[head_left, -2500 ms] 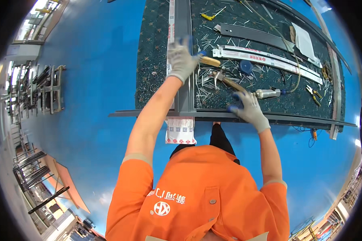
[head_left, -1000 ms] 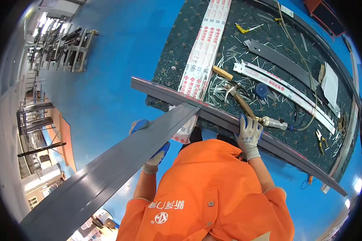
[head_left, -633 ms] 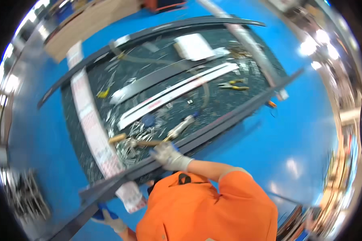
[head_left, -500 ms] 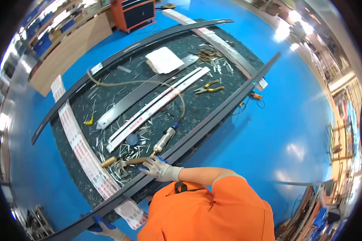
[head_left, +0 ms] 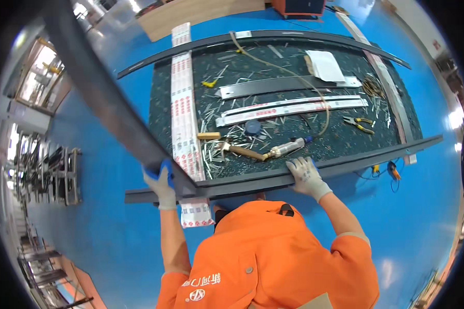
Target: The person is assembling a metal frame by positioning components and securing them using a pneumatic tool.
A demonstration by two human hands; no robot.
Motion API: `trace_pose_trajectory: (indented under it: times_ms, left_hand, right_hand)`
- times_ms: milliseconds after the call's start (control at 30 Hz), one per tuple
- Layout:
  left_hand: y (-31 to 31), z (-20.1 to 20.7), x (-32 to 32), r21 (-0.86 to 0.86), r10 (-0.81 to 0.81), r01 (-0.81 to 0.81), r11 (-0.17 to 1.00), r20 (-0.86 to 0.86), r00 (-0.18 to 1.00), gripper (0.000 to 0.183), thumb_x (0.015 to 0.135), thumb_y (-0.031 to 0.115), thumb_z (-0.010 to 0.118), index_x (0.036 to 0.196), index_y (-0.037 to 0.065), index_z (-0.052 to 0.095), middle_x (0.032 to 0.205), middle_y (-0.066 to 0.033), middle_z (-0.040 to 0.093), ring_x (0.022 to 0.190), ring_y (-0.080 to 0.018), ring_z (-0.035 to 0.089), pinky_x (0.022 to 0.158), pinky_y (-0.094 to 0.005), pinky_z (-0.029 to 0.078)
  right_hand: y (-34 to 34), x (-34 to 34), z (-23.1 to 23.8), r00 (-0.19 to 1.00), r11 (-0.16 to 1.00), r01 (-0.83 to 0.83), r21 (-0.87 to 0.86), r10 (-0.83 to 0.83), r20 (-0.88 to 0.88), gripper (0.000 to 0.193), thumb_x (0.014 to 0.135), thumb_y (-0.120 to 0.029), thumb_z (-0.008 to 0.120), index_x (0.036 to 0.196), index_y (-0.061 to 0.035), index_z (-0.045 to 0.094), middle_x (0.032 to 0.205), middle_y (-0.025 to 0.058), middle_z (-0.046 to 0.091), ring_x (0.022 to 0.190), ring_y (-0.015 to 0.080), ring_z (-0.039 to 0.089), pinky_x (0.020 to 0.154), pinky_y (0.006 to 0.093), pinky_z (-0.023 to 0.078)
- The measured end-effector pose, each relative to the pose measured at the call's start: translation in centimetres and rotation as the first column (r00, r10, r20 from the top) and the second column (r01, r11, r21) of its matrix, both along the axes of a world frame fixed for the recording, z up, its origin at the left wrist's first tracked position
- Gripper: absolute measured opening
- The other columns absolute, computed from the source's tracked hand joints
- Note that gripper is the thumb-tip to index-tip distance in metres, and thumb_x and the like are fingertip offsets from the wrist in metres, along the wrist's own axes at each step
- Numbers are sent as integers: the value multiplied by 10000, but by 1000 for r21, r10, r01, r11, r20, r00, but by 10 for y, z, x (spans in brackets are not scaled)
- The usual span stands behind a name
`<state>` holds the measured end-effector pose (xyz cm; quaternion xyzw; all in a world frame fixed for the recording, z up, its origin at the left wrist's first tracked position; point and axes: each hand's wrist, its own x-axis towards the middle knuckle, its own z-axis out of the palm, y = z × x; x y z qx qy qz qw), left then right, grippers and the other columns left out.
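A long dark metal profile [head_left: 116,110] slants from the upper left down to the near side of the work table. My left hand [head_left: 162,186], in a grey and blue glove, is closed around its lower end. That end meets a second dark bar [head_left: 232,185] lying along the near edge; whether they are joined I cannot tell. On this bar my gloved right hand [head_left: 305,176] grips the middle, fingers over its far side. Just beyond it lie a silver air tool [head_left: 287,148] with a hose and a hammer [head_left: 245,152] with a brown handle.
Another dark bar [head_left: 273,34] spans the far side. Wrapped strips [head_left: 182,103] support the bars at left and right. Between lie two pale strips, white paper [head_left: 325,66], yellow-handled pliers [head_left: 360,123], a blue round object [head_left: 252,127] and scattered metal slivers. A rack [head_left: 49,170] stands left.
My view has turned left, so the table sits further right and squarer. The slanting profile has come into view, and my left hand now holds its lower end. My right hand stays on the near bar.
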<state>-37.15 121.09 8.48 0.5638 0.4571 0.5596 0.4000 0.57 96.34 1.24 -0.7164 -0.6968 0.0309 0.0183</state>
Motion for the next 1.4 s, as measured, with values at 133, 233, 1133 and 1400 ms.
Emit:
trace_pose_trajectory:
  times_ms: [133, 233, 1133, 1400]
  left_hand:
    - [29, -31, 7, 3, 103, -103, 995, -97, 990, 404, 849, 59, 743, 1215, -47, 609, 1052, -117, 707, 830, -166, 636, 766, -274, 507]
    - [39, -37, 16, -104, 66, -93, 990, -244, 968, 399, 859, 108, 758, 1194, -67, 629, 1036, -126, 725, 851, -180, 662, 770, -288, 516]
    - [65, -101, 63, -115, -66, -229, 967, -976, 209, 980, 780, 509, 764, 1537, 93, 302, 1313, -232, 527, 1212, -422, 521, 993, -529, 473]
    - [85, -97, 65, -189, -136, -199, 962, -957, 255, 940, 811, 435, 742, 1552, 87, 279, 1319, -223, 522, 1210, -401, 512, 990, -510, 462]
  right_hand:
    - [-4, -4, -4, 998, 991, -58, -122, 57, -7, 644, 680, -376, 806, 1210, -85, 586, 1139, 138, 643, 1067, 329, 600, 989, 463, 416]
    - [-6, -2, -6, 996, 971, -68, -230, 55, -64, 611, 714, -408, 778, 1203, -87, 603, 1156, 144, 666, 1099, 334, 622, 1001, 467, 424]
    - [89, 56, -52, 995, 999, 33, -44, -28, 100, 495, 694, -122, 723, 1181, -123, 636, 1214, 214, 582, 1134, 399, 532, 999, 536, 400]
    - [123, 93, -30, 969, 891, -139, -433, 33, -243, 442, 712, -193, 716, 1138, -92, 656, 1203, 180, 611, 1127, 375, 577, 986, 496, 472]
